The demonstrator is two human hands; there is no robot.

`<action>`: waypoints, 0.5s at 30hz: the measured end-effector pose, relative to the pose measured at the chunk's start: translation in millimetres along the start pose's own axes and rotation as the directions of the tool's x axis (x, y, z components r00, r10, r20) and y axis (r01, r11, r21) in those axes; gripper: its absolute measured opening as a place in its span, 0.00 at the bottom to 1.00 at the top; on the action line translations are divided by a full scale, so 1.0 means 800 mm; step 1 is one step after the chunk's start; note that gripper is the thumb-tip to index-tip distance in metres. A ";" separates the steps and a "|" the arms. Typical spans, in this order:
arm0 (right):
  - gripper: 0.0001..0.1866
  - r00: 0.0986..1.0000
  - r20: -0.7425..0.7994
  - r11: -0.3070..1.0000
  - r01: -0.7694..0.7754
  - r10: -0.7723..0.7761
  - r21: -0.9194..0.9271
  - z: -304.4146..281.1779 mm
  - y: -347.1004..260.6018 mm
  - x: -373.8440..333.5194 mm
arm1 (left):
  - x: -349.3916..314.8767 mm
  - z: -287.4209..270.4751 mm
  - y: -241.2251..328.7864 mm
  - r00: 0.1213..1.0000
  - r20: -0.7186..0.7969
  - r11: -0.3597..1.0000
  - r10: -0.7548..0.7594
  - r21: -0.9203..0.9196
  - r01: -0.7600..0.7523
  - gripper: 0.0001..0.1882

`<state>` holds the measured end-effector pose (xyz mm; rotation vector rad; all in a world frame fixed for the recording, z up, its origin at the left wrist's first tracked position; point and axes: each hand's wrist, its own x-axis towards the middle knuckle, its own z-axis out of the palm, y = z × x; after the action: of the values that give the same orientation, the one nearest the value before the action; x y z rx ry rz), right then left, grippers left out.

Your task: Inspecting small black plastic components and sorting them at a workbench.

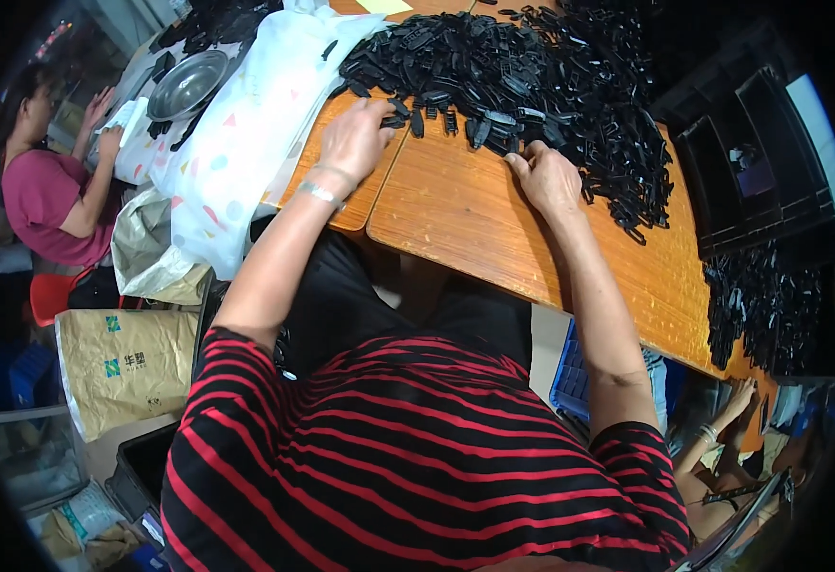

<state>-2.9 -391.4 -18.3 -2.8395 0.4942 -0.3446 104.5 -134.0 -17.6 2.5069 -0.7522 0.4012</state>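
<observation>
On the far side of the brown wooden table (465, 210), a large heap of small black plastic pieces (503, 67) seemed left to be handled, finished work being unclear; left hand (350, 143) and right hand (549, 179) were curled at its near edge, any pinch hidden.

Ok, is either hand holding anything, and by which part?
It can't be told: the left hand and right hand are at small black elongated plastic pieces, any grip hidden.

The wooden table (465, 214) bears a heap of small black pieces (532, 71).
</observation>
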 end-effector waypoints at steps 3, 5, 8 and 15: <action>0.12 0.999 0.009 0.999 0.042 -0.042 0.001 -0.002 0.007 -0.015 | 0.021 0.015 -0.009 0.994 0.100 0.994 -0.036 0.102 0.026 0.12; 0.13 0.989 -0.049 0.989 0.139 -0.137 0.045 -0.001 0.017 -0.023 | 0.021 0.020 -0.013 0.997 0.075 0.993 0.009 0.121 -0.018 0.12; 0.13 0.981 -0.110 0.986 0.164 -0.162 0.011 -0.002 0.020 -0.034 | 0.016 0.021 -0.015 0.998 0.042 0.994 0.049 0.094 -0.053 0.12; 0.19 0.996 -0.072 0.870 0.081 -0.053 0.486 -0.011 -0.019 -0.067 | -0.033 0.023 0.031 0.982 0.125 0.825 -0.143 -0.532 0.188 0.12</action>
<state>-50.0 -360.3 -16.3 -2.3585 0.2674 -0.4866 71.2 -150.7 -34.6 2.0292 -0.5682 0.0118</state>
